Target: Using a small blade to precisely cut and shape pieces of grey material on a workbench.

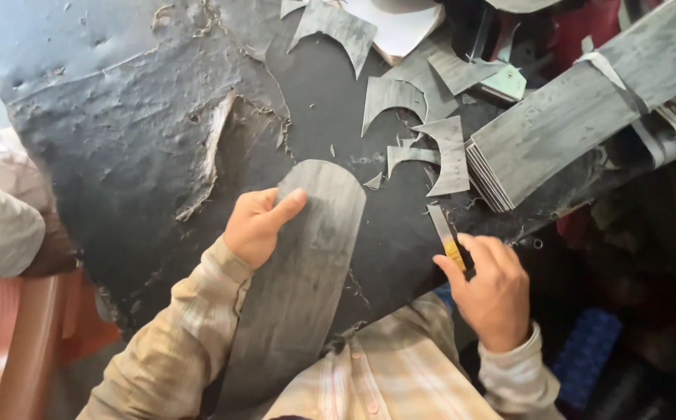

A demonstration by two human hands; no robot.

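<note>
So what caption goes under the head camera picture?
Left hand presses a long grey round-ended strip on a worn black cutting board; right hand grips a yellow-handled blade.

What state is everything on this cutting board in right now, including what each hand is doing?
Left hand: pressing flat on the rounded grey strip.
Rounded grey strip: lying flat, its far end cut round.
Right hand: gripping the blade.
Blade: tip on the board.
Cutting board: scarred, its surface peeling.
Offcuts: scattered.
Strip stack: stacked.

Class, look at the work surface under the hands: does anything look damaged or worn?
Yes. The dark cutting board is badly worn: its top layer is torn and peeling, with a ragged gash left of the left hand. Curved grey offcuts lie scattered above the knife held by the right hand.
</note>
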